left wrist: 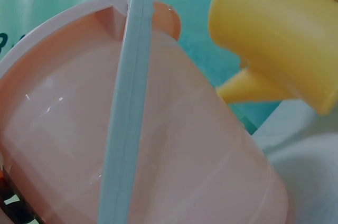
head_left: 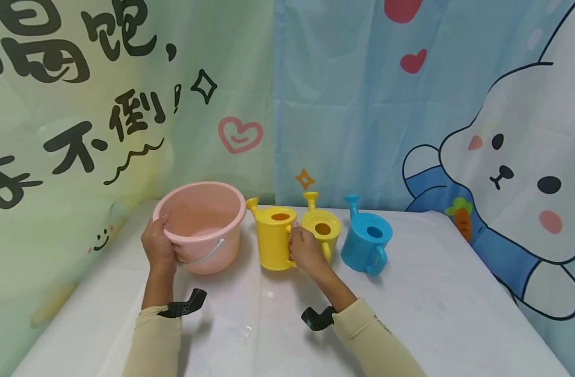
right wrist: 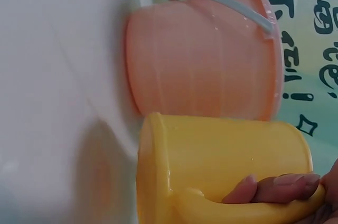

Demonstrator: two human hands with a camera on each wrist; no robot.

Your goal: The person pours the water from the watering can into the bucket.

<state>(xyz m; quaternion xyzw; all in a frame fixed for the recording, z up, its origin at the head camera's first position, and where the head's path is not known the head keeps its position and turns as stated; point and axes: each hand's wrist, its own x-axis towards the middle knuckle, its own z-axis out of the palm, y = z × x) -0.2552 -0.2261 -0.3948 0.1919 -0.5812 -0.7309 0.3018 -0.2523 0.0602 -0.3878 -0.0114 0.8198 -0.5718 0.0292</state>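
A pink bucket (head_left: 223,256) with a pale grey bail handle (left wrist: 127,102) stands at the left, its mouth facing up. My left hand (head_left: 158,243) grips its rim from the left side, thumb over the edge. Just right of the bucket is a yellow watering can (head_left: 271,243), upright, its spout pointing at the bucket's rim. The fingers of my right hand (head_left: 307,252) curl round this can's handle (right wrist: 248,211). In the right wrist view a shadow lies on the table apart from the can's base.
Behind my right hand stands a second yellow watering can (head_left: 333,224), partly hidden by it. A blue watering can (head_left: 362,248) is to the right of that. The white table (head_left: 438,309) backs onto a printed curtain (head_left: 334,120).
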